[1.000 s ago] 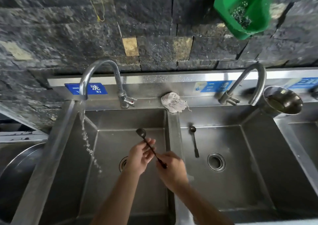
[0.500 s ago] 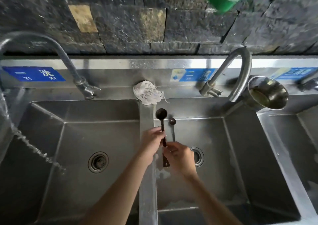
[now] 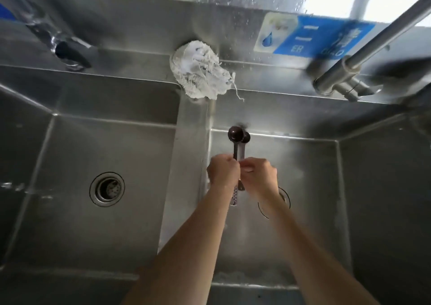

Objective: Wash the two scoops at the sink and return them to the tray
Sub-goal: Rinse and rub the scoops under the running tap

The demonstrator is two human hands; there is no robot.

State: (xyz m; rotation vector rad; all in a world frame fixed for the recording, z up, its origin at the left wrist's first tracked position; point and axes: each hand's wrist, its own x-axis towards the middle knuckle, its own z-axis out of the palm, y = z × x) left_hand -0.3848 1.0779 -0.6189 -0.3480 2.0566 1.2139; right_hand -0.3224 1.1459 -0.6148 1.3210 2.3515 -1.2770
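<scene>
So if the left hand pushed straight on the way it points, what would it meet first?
Probably the back wall of the right basin, just past the scoop bowls that the left hand holds. The white rag sits higher, left of that line. Depth is unclear.
</scene>
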